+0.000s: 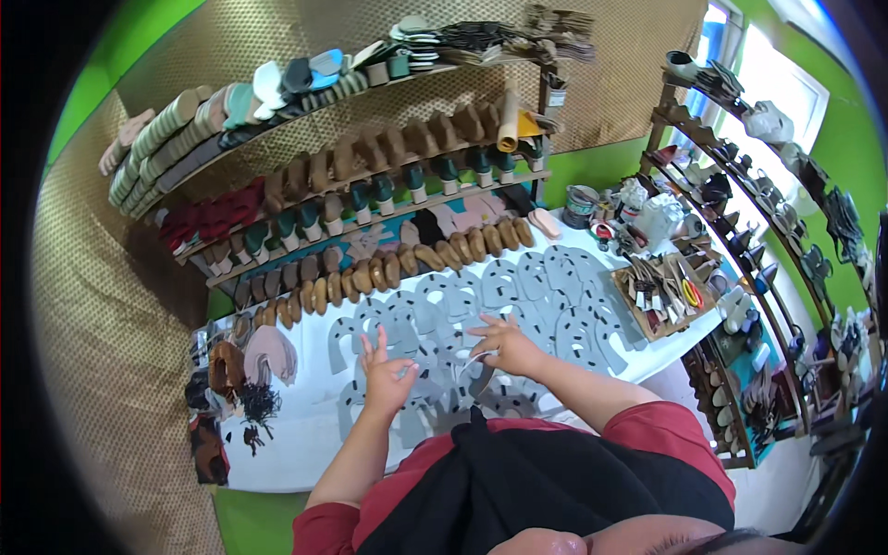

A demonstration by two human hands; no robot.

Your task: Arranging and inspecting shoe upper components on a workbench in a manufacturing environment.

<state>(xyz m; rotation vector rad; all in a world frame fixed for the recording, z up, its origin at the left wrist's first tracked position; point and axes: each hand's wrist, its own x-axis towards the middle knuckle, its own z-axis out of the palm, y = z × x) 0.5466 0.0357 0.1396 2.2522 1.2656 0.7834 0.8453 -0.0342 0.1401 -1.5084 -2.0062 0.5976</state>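
Over the white table, my left hand [387, 379] has its thumb and forefinger pinched together, the other fingers raised; whatever it pinches is too small to make out. To its right, my right hand [511, 347] closes its fingertips on a thin pale strip [477, 357], whose kind I cannot tell. Beneath and around both hands lie many grey U-shaped shoe upper pieces [499, 282] with small black tabs stuck on them. Some of these pieces near my body are partly hidden by my hands and arms.
Brown wooden shoe lasts [393, 270] line the table's back. At left are a pile of black tabs [261, 400] and pink pieces [271, 353]. A tool tray [659, 319] with scissors [692, 293] sits at right, near a metal can [580, 205]. Shoe racks [740, 199] stand beyond.
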